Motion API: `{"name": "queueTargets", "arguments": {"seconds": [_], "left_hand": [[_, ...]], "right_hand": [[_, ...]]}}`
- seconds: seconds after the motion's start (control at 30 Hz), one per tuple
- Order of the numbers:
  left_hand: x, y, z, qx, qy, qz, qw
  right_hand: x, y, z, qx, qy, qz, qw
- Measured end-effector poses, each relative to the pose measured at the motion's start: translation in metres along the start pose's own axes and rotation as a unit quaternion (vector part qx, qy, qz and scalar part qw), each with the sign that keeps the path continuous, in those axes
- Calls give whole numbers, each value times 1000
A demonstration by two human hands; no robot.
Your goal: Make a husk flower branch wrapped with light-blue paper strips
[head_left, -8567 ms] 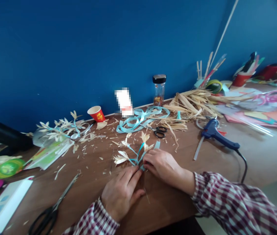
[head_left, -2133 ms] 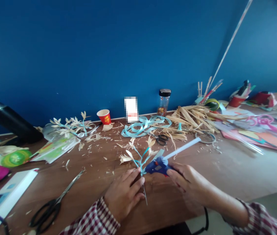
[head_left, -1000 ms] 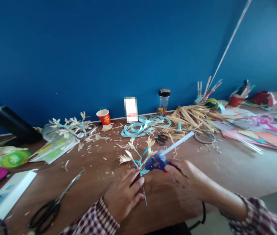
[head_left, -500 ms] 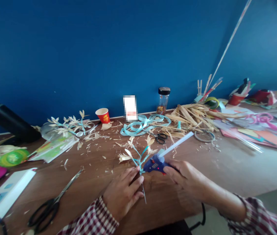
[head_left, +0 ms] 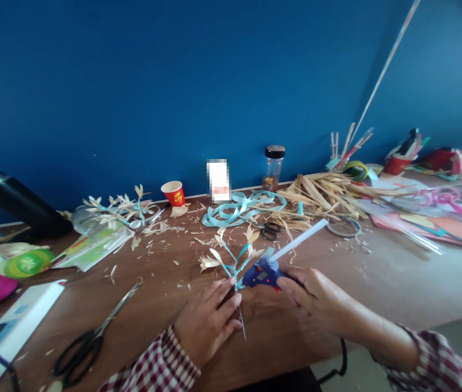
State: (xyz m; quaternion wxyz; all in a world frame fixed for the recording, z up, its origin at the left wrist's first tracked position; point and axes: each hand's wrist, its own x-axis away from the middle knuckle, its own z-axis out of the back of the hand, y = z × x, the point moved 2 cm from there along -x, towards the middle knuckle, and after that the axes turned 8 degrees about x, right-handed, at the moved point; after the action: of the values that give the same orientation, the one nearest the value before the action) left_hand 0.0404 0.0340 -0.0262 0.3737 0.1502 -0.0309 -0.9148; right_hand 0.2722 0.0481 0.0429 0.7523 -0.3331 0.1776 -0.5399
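Observation:
My left hand (head_left: 208,318) is closed on the stem of an artificial flower sprig (head_left: 234,268), holding it low over the wooden table. The sprig has cream husk-like petals, branches wrapped in light blue ribbon and a thin bare wire end below my fingers. In my right hand (head_left: 312,294) is a blue hot glue gun (head_left: 262,272), a pale glue stick (head_left: 302,239) jutting from its back and a small red light glowing. Its nozzle is at the wrapped stem, just beside my left fingertips; whether it touches is unclear.
Large scissors (head_left: 92,337) lie left, near a white power strip (head_left: 18,332). Behind are finished-looking flower sprigs (head_left: 120,209), a red paper cup (head_left: 173,194), light blue ribbon (head_left: 242,209), small scissors (head_left: 270,230), a jar (head_left: 273,169) and dried husks (head_left: 320,196). Scraps litter the table.
The whole view has shifted slightly, moving everything a little to the right. Both hands keep their hold, with the glue gun still at the stem.

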Motion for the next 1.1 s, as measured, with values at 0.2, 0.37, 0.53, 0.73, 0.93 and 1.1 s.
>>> {"name": "queueTargets", "arguments": {"seconds": [0.2,0.37,0.53,0.73,0.93,1.1], "left_hand": [[1,-1,-1,2,-2,5,1000],[0,-1,-1,8,-5,2,1000],[2,0,-1,4,2,8,1000],[0,0,-1,9,-1,-2,1000],[-2,1,0,11,-12,8,1000],[-2,1,0,8,-3,5,1000]], "right_hand": [[0,-1,-1,1,-1,12,1000],[0,-3,-2,5,0,15,1000],[-1,-5,-1,6,0,16,1000],[1,-3,-1,-3,12,17,1000],[-2,-6,3,8,16,24,1000],[-3,-4,2,3,24,30,999]]}}
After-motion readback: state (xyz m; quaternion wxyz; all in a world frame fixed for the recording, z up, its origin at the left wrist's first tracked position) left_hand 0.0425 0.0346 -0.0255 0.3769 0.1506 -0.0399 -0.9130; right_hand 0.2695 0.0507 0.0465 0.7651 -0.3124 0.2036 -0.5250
